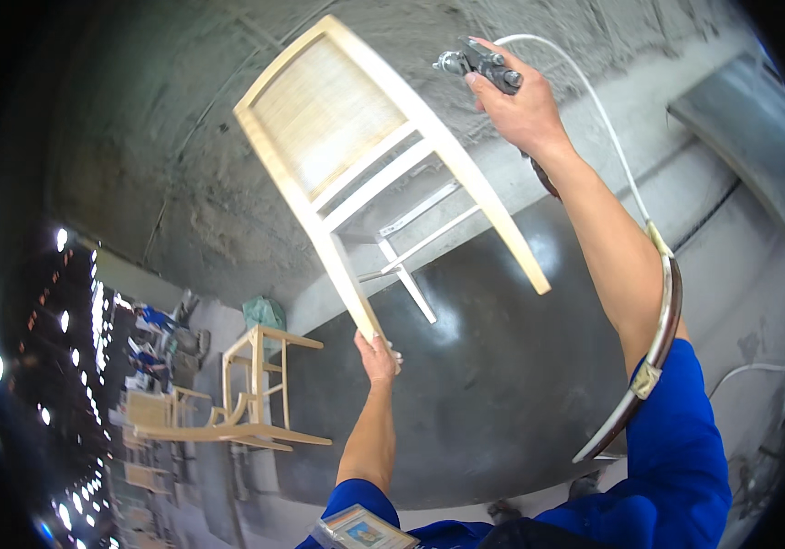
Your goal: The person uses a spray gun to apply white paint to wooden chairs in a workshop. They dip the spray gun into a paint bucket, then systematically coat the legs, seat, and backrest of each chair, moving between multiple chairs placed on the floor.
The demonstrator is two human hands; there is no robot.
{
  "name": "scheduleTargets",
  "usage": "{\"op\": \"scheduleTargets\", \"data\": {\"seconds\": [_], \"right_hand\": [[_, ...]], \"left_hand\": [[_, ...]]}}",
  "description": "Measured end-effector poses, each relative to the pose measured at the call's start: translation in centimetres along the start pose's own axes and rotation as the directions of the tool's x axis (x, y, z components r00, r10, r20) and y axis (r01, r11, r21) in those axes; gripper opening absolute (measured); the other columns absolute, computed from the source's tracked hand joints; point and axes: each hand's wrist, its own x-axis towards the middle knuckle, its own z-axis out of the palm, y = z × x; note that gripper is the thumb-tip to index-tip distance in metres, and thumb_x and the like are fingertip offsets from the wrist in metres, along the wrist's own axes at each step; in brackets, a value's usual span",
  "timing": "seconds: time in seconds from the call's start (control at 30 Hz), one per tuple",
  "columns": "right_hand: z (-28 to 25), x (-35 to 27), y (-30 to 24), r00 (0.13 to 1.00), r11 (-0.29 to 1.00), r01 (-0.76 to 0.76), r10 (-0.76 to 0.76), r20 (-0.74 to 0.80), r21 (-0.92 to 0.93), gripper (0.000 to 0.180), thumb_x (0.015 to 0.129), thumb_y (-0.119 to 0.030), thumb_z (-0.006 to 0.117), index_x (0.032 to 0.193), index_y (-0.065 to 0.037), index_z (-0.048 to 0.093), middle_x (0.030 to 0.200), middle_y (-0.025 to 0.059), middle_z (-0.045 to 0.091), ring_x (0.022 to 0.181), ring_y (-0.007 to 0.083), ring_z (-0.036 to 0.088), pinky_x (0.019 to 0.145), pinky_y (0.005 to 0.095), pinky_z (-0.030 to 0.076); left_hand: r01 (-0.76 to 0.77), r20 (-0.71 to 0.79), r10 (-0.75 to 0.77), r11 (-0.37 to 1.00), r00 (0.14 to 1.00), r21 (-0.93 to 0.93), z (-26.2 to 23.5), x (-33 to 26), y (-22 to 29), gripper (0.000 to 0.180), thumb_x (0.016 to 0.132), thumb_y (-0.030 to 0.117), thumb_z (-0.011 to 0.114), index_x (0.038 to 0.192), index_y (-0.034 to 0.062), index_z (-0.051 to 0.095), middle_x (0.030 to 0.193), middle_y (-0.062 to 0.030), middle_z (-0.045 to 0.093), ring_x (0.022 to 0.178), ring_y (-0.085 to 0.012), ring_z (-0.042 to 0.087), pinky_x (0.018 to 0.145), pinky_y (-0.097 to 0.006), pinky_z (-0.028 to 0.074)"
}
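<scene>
Nearest the body, a hose (646, 380) lies against the blue right sleeve (685, 430) and runs up to the spray gun; it is best kept outside the arm, where it cannot swing onto the wood. The left hand (378, 357) is closed around the end of one leg of a pale wooden chair (337, 101), which hangs tilted ahead of the person, backrest farthest away; whether any part of it rests on something, I cannot tell. A firm hold at that leg end should keep the fingers clear of the panel and let the wrist turn the frame. The right hand (522, 105) is wrapped around the spray gun (484, 69), just right of the backrest, nozzle toward it; whether the trigger is squeezed cannot be made out. Even, steady passes at a constant gap would likely suit the flat panel, with care at the rails. Below spreads a dark, smooth board (520, 393) with a shiny patch. Beyond are a stained grey wall (209, 210), a dark panel (754, 137) at right and, at left, more bare wooden chairs (255, 430), a green bag (264, 313) and rows of lights.
</scene>
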Motion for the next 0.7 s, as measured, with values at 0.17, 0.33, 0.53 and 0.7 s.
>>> {"op": "scheduleTargets", "data": {"seconds": [0.17, 0.33, 0.53, 0.7], "right_hand": [[12.7, 6.1, -2.6, 0.982, 0.936, 0.172, -0.188, -0.025, -0.308, 0.048, 0.093, -0.025, 0.068, 0.140, -0.026, 0.063, 0.106, 0.0190, 0.076, 0.102, 0.0357, 0.072, 0.091, 0.0422, 0.056], [23.4, 7.7, -6.2, 0.980, 0.877, 0.186, -0.201, 0.015, -0.443, 0.048, 0.093, -0.031, 0.066, 0.141, -0.029, 0.062, 0.108, 0.0172, 0.076, 0.101, 0.0335, 0.073, 0.094, 0.0425, 0.056], [32.7, 5.2, -10.3, 0.947, 0.868, 0.305, -0.235, 0.218, -0.391, 0.049, 0.091, -0.030, 0.064, 0.140, -0.025, 0.063, 0.116, 0.0156, 0.075, 0.109, 0.0313, 0.071, 0.100, 0.0398, 0.053], [35.1, 7.6, -10.9, 0.954, 0.764, 0.300, -0.229, 0.196, -0.571, 0.049, 0.095, -0.038, 0.067, 0.143, -0.028, 0.061, 0.100, 0.0185, 0.075, 0.092, 0.0266, 0.074, 0.085, 0.0421, 0.058]], "left_hand": [[0.072, 0.092, -0.059, 0.987, 0.994, -0.142, -0.5, -1.3, -0.7, 0.056, 0.108, 0.022, 0.045, 0.159, 0.0205, 0.022, 0.083, -0.0091, 0.057, 0.049, -0.0150, 0.056, 0.040, -0.030, 0.049], [-0.009, 0.086, 0.026, 0.981, 0.996, -0.192, -0.1, -2.7, -2.2, 0.061, 0.106, 0.026, 0.052, 0.161, 0.0180, 0.028, 0.081, -0.0118, 0.064, 0.052, -0.0193, 0.061, 0.046, -0.035, 0.051], [-0.064, 0.056, 0.073, 0.987, 0.996, -0.147, 0.5, -2.7, -2.7, 0.068, 0.104, 0.035, 0.055, 0.162, 0.0144, 0.028, 0.085, -0.0178, 0.071, 0.065, -0.0286, 0.068, 0.066, -0.043, 0.056], [-0.030, 0.124, 0.058, 0.976, 0.991, -0.213, -0.2, -3.1, -1.6, 0.071, 0.103, 0.038, 0.057, 0.162, 0.0122, 0.028, 0.085, -0.0157, 0.070, 0.064, -0.0267, 0.067, 0.067, -0.042, 0.056]]}}
